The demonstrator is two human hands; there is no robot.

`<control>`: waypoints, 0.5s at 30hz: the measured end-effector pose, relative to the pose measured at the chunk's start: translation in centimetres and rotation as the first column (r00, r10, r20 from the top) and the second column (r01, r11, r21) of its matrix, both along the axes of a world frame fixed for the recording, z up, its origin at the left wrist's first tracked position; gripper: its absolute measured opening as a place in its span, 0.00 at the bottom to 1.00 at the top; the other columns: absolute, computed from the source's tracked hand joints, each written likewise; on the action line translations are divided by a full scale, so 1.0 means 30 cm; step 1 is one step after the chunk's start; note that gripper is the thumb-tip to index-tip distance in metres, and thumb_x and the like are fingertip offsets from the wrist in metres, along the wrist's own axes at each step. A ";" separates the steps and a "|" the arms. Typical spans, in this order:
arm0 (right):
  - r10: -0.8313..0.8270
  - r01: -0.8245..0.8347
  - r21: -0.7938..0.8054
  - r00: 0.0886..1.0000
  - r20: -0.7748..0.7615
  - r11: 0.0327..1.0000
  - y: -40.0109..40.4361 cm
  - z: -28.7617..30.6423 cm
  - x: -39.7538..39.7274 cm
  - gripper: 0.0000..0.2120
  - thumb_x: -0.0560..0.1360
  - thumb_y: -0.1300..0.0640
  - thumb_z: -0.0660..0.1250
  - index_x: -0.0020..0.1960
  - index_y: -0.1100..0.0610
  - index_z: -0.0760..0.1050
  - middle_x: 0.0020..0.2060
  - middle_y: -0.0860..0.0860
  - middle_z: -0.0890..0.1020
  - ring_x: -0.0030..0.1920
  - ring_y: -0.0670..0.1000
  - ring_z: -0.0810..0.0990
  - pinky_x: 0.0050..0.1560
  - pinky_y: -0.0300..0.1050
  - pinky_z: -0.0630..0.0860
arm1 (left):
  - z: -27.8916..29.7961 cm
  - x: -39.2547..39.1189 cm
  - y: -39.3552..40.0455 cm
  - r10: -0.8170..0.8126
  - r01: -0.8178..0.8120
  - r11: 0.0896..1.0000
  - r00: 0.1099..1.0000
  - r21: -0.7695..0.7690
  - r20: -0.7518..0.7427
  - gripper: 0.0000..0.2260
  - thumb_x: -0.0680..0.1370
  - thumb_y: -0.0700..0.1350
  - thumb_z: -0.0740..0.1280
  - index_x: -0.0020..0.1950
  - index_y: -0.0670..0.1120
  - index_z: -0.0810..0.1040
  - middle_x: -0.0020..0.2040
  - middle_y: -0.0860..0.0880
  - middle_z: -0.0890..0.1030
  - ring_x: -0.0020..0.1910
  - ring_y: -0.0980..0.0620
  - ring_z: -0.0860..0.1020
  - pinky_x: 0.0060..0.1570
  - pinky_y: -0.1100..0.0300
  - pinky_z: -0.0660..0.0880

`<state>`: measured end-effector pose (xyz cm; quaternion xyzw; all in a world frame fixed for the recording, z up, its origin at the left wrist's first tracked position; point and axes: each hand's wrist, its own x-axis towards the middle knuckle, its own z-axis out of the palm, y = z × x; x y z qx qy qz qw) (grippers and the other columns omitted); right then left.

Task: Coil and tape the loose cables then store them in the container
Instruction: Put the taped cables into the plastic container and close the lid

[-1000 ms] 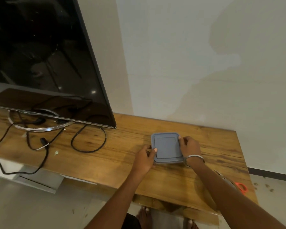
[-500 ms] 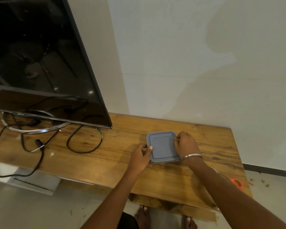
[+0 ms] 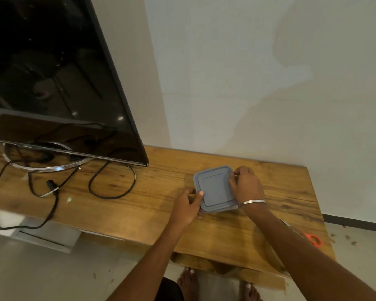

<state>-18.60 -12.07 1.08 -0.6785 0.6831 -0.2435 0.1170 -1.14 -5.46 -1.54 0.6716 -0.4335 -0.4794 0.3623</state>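
A long wooden table (image 3: 258,240) with a strong grain stands against a plain pale wall (image 3: 248,72). The wall shows faint darker patches, and soft shadow falls across its right side. At the table's left end a large black TV (image 3: 52,72) leans over the top on a curved chrome stand (image 3: 46,168); its dark screen reflects small points of light and dim shapes of the room. The floor (image 3: 41,272) is pale and smooth, with small bits of debris scattered on it at the right. A dark skirting (image 3: 356,222) runs along the foot of the wall there. A white unit (image 3: 44,235) sits under the table at the left.
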 end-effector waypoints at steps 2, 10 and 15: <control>-0.032 0.031 0.025 0.999 0.039 0.999 -0.008 -0.006 0.006 0.08 0.76 0.57 0.64 0.50 0.61 0.74 0.49 0.59 0.78 0.45 0.62 0.78 0.42 0.50 0.73 | 0.000 -0.003 -0.002 0.000 0.000 1.000 1.000 -0.002 -0.005 0.16 0.81 0.50 0.64 0.65 0.43 0.72 0.44 0.45 0.82 0.32 0.54 0.81 0.32 0.59 0.81; -0.118 0.088 0.223 0.986 0.121 0.971 -0.019 -0.048 0.000 0.13 0.78 0.56 0.60 0.56 0.62 0.75 0.53 0.61 0.78 0.49 0.61 0.78 0.49 0.51 0.75 | -0.015 -0.006 -0.008 0.009 -0.006 0.999 0.998 0.041 -0.067 0.20 0.80 0.50 0.65 0.69 0.42 0.70 0.48 0.41 0.81 0.33 0.47 0.84 0.35 0.50 0.83; -0.227 0.053 0.437 0.906 0.356 0.898 -0.049 -0.047 -0.045 0.12 0.78 0.54 0.63 0.56 0.59 0.77 0.52 0.58 0.82 0.53 0.59 0.78 0.53 0.48 0.74 | -0.010 -0.008 -0.021 0.036 -0.029 0.997 0.995 0.067 -0.098 0.19 0.80 0.48 0.67 0.67 0.42 0.70 0.51 0.40 0.80 0.34 0.46 0.83 0.34 0.52 0.82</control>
